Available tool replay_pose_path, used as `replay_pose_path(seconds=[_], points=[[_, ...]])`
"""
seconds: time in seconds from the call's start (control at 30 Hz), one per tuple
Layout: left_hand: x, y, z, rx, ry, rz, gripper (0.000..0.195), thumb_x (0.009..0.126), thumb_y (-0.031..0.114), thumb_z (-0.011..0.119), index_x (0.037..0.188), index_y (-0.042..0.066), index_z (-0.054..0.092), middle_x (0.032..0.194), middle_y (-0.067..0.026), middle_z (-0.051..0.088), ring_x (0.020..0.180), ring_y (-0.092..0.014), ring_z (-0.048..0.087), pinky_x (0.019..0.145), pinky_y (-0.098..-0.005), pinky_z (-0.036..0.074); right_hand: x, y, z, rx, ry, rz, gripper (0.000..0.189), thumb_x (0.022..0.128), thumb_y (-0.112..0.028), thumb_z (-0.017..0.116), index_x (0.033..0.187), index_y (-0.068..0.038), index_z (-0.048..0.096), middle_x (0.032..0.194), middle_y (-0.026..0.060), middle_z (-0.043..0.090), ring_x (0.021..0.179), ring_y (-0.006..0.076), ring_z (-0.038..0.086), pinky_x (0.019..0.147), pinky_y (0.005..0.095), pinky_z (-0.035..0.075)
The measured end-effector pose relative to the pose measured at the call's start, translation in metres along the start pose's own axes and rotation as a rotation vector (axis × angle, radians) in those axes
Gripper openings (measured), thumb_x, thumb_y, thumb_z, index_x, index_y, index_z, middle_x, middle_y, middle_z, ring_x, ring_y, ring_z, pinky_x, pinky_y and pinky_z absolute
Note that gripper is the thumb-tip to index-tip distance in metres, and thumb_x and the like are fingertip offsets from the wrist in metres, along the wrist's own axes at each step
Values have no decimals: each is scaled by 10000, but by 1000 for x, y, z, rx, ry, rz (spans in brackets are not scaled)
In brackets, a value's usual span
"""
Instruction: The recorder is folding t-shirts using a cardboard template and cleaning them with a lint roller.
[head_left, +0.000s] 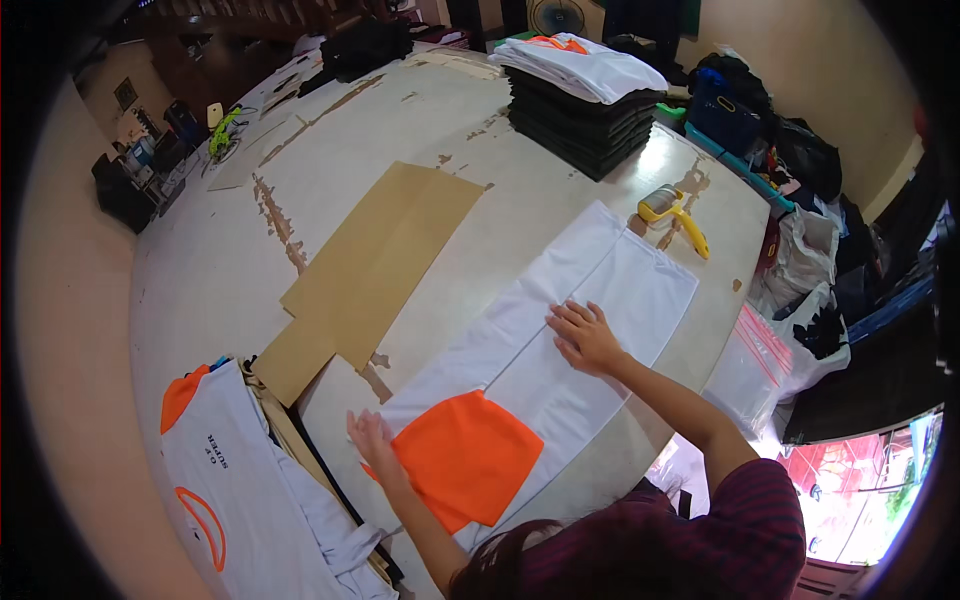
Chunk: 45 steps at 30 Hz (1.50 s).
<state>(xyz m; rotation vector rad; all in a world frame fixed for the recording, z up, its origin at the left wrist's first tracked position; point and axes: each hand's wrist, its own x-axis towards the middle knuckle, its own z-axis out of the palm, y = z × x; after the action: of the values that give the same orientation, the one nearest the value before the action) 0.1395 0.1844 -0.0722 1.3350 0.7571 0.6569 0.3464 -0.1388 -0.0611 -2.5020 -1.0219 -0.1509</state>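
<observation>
A white garment (517, 330) lies folded lengthwise in front of me, its long edges meeting near the middle. An orange sleeve (469, 457) is laid over its near end. My right hand (585, 337) rests flat on the white cloth beside the middle seam, fingers apart. My left hand (371, 442) is at the garment's near left edge, beside the orange sleeve, slightly blurred; whether it pinches any cloth is hidden. To the left of the garment lies a tan cardboard template (382, 262) with a narrower end towards me.
White and orange shirts (247, 465) lie in a pile at the near left. A lint roller (675, 217) with a yellow handle is at the right. Beyond it stands a stack of dark folded garments (577, 127) topped with white ones. Plastic bags (750, 360) hang by the right edge.
</observation>
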Motion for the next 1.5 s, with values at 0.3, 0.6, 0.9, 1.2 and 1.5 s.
replay_pose_path(seconds=[0.3,0.6,0.9,1.2,1.5], points=[[-128,-9,34,1060,-196,380,582,845,276,443,1328,50,209,1369,-167,195,1263,-321,183,1014,-490,114,-7,0,12,-15,61,-39,385,804,-259,464,1163,-120,461,1277,66,389,1191,277,325,970,485,206],[-137,-10,15,918,-17,354,462,832,210,483,1249,52,362,1212,-192,356,1117,-328,373,952,-402,301,-29,11,0,222,147,-170,285,726,-159,546,999,-82,530,1197,75,446,1173,288,330,973,431,231],[-114,10,145,1034,-180,659,257,682,91,598,939,94,592,931,-92,476,873,-252,459,788,-367,346,-6,154,-57,-265,103,21,349,737,-245,545,1030,-57,543,1335,47,291,1270,269,171,1007,482,128],[-89,-8,203,1188,-59,642,99,730,104,552,826,84,566,863,-40,546,856,-207,493,840,-375,307,32,199,-60,-120,35,-142,402,773,-266,501,1110,-48,481,1276,26,364,1235,249,230,1002,470,118],[-98,2,194,1161,0,652,92,723,79,556,813,93,566,820,-26,543,823,-190,501,850,-365,298,29,210,-82,38,59,-293,384,753,-193,527,1100,-34,485,1173,50,443,1164,254,320,979,430,176]])
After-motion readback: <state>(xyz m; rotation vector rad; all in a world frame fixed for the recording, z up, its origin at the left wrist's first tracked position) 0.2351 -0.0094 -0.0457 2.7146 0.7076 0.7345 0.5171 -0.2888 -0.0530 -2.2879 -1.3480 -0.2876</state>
